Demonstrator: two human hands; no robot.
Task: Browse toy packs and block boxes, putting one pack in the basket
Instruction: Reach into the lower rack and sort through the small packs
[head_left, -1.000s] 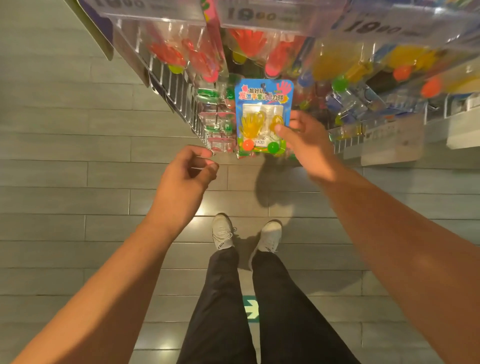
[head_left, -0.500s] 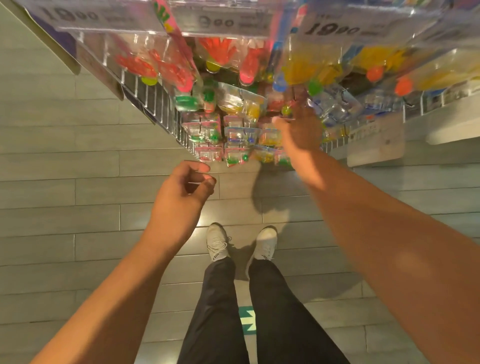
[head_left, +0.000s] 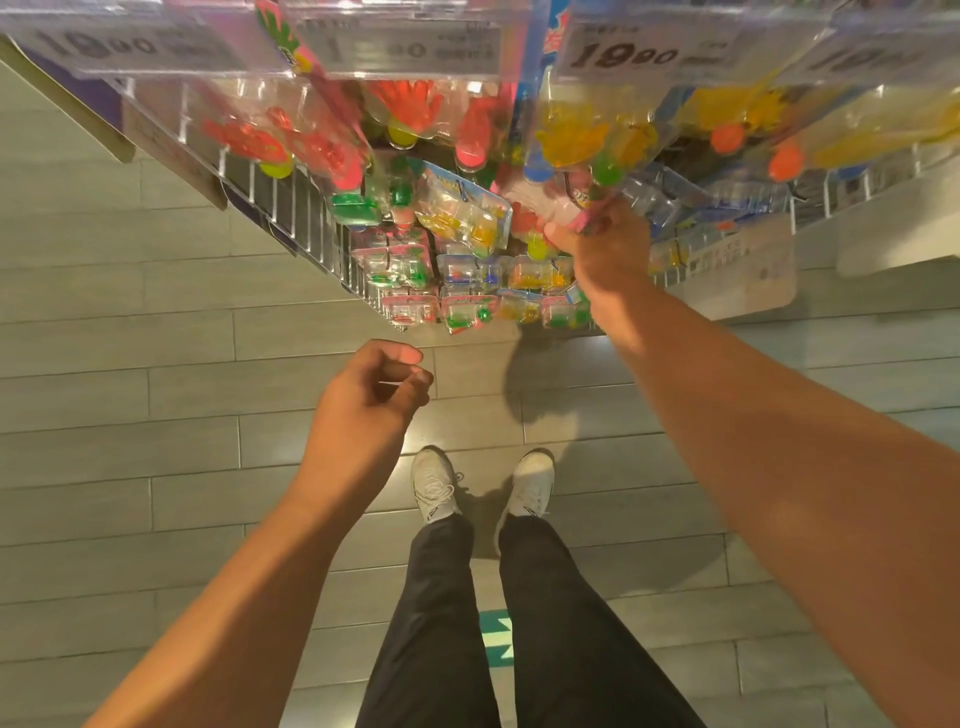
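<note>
Toy packs (head_left: 470, 218): clear blister packs of bright sticky-hand and ball toys, hung in rows on a wire display rack (head_left: 291, 213) at the top of the view; no pack is off the rack, and no basket can be seen.

Nearest the camera: dark trousers (head_left: 441, 623) and two white trainers (head_left: 434, 486) on a grey plank floor (head_left: 130, 364). A green floor marking (head_left: 496, 644) shows between the legs.

Left hand (head_left: 363, 410): held above the floor, below the rack's lowest row and clear of it. Fingers curled loosely inward toward the thumb; nothing held.

Right hand (head_left: 602, 249): arm stretched up into the rack, fingers closed round the lower edge of a hanging pack with pink and white card (head_left: 563, 208). How firm the grasp is cannot be told; the fingertips are hidden behind the pack.

Lowest rows: small packs with green, yellow and red contents (head_left: 457, 306), just left of the right wrist.

Middle: a tilted pack of yellow pieces (head_left: 467, 215), just left of the right hand.

Farthest, top of the view: larger packs with red-orange hands (head_left: 249, 137) at left, yellow hands (head_left: 576, 137) centre-right, orange balls (head_left: 727, 137) at right. Above them, clear price-label holders (head_left: 644, 52), one reading 19; the finer print is blurred. A white label plate (head_left: 743, 270) hangs at the rack's right edge.
</note>
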